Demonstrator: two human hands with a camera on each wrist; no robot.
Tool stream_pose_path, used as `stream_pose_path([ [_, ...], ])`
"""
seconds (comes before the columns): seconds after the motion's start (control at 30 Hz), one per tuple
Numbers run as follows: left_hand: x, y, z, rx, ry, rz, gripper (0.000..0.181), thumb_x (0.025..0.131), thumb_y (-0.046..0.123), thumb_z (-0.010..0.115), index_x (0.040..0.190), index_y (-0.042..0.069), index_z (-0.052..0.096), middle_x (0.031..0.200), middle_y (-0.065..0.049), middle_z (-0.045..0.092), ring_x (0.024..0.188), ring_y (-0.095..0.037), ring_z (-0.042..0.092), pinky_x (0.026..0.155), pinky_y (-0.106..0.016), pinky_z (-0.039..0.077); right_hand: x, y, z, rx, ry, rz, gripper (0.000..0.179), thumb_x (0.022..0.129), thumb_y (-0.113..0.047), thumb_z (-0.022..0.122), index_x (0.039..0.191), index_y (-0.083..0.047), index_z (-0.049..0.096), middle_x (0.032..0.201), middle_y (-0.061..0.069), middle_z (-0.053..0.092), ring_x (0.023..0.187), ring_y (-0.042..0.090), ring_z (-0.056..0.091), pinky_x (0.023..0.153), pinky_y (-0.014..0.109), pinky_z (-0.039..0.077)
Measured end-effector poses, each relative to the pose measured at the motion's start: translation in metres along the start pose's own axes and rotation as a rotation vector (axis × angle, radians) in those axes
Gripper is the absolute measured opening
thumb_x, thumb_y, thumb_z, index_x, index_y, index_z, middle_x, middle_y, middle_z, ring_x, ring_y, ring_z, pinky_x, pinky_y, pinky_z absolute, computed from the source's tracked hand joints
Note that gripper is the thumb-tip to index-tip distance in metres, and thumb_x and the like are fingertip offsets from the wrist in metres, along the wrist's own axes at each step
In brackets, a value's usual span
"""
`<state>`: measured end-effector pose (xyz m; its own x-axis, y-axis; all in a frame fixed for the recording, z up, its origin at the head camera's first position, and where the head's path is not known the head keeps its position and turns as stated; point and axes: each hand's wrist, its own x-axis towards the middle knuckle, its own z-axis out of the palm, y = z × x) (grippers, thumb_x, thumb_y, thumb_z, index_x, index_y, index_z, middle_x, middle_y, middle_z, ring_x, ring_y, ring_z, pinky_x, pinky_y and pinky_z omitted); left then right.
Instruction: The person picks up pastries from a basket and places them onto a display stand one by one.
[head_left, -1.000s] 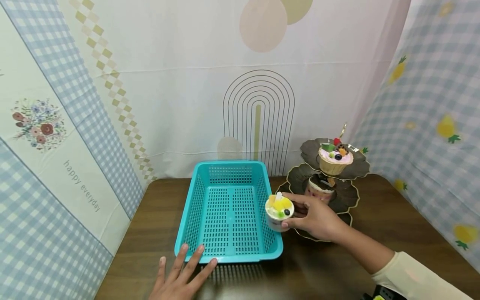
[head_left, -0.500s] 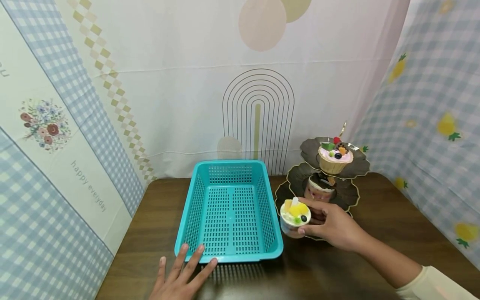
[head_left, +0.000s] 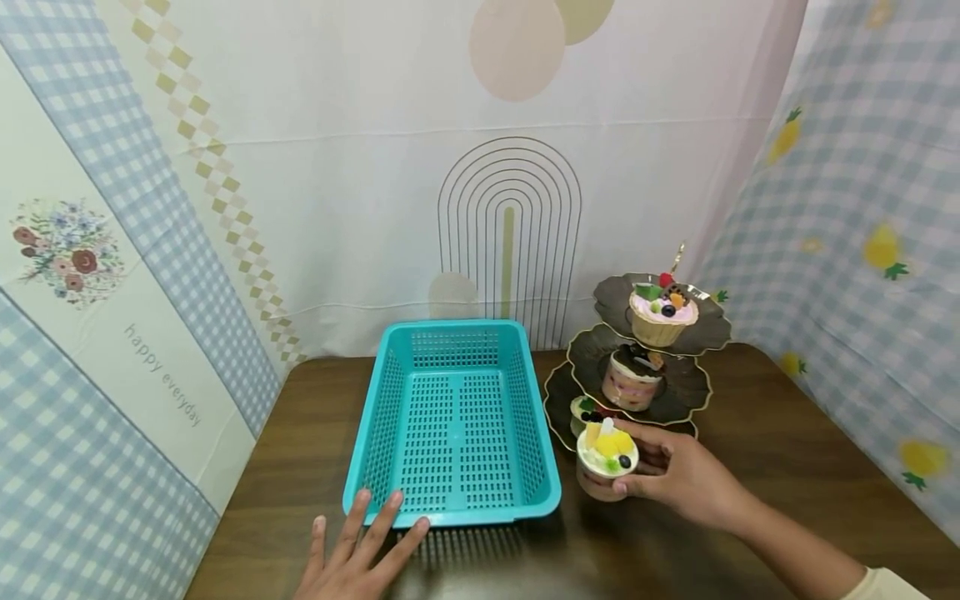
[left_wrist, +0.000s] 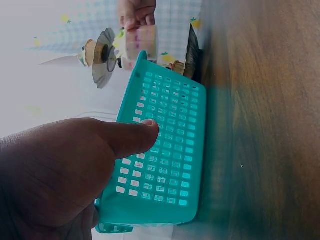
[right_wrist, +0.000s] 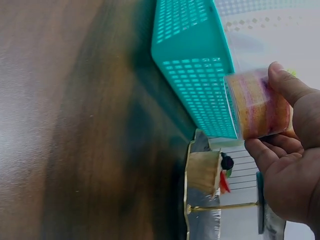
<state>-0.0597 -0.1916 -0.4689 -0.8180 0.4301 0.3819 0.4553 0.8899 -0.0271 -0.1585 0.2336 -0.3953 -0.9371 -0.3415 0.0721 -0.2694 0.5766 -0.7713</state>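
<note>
My right hand (head_left: 697,479) grips a clear dessert cup (head_left: 607,454) topped with cream, yellow fruit and a dark berry. Pink and tan layers show through the cup's side in the right wrist view. It hangs upright between the turquoise basket (head_left: 553,487) and the three-tier stand (head_left: 693,387), overlapping the lowest tier in the head view. The left hand (head_left: 356,554) has its fingers spread straight, their tips on the basket's near rim. From the left wrist, its thumb (left_wrist: 132,137) is seen in front of the basket wall.
A pink-cream cupcake (head_left: 663,317) sits on the stand's top tier, a chocolate-topped layered cup (head_left: 632,387) on the middle one. On the lowest tier, a cupcake (right_wrist: 205,172) with berries is partly hidden in the head view. Printed cloth (head_left: 352,225) hangs behind the wooden table (head_left: 277,467).
The right hand has carried the dessert cup from the basket's right rim rightward and nearer the person. The lowest tier's cupcake has come into sight. The left hand stays at the rim.
</note>
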Motion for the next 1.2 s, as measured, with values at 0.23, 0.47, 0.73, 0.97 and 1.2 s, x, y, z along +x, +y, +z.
stream_pose_path([
  [0.23,0.000,0.000,-0.001,0.001,0.000,0.001,0.085,0.075,0.081,0.041,0.148,0.042,0.024,0.156,0.005,0.016,0.141,-0.029,0.010,0.104,-0.053,-0.018,-0.006,0.010,0.005,0.057,0.012,0.018,0.079,0.069,-0.040,0.081,0.137,-0.014,0.049,0.128,0.013,0.055,0.108,0.013,0.058,0.081,0.025,0.050],
  [0.47,-0.001,-0.001,0.000,0.006,0.008,0.010,0.085,0.075,0.081,0.042,0.148,0.041,0.023,0.156,0.004,0.016,0.141,-0.030,0.010,0.104,-0.055,-0.015,-0.007,0.023,0.009,0.100,0.029,0.011,0.079,0.070,-0.036,0.081,0.137,-0.011,0.048,0.131,0.014,0.053,0.110,0.014,0.056,0.084,0.027,0.048],
  [0.73,-0.002,-0.001,0.001,-0.008,0.001,0.005,0.084,0.076,0.080,0.043,0.148,0.041,0.024,0.156,0.004,0.017,0.142,-0.029,0.008,0.104,-0.054,-0.015,-0.009,0.038,0.009,0.112,0.058,0.066,0.080,0.071,-0.037,0.080,0.138,-0.009,0.047,0.131,0.018,0.052,0.110,0.018,0.056,0.082,0.026,0.049],
  [0.97,-0.001,-0.001,0.000,-0.005,0.003,0.003,0.084,0.075,0.080,0.043,0.148,0.041,0.025,0.156,0.005,0.016,0.141,-0.029,0.010,0.105,-0.054,-0.015,-0.007,0.053,0.008,0.066,0.117,0.086,0.080,0.072,-0.038,0.080,0.137,-0.006,0.048,0.127,0.019,0.055,0.104,0.015,0.059,0.077,0.023,0.050],
  [1.2,-0.001,-0.001,0.000,-0.004,0.000,0.002,0.084,0.075,0.080,0.042,0.148,0.041,0.025,0.156,0.006,0.015,0.141,-0.029,0.012,0.103,-0.051,-0.019,-0.005,0.066,0.004,-0.007,0.177,0.098,0.076,0.074,-0.037,0.079,0.133,0.001,0.050,0.119,0.020,0.060,0.098,0.015,0.062,0.073,0.023,0.051],
])
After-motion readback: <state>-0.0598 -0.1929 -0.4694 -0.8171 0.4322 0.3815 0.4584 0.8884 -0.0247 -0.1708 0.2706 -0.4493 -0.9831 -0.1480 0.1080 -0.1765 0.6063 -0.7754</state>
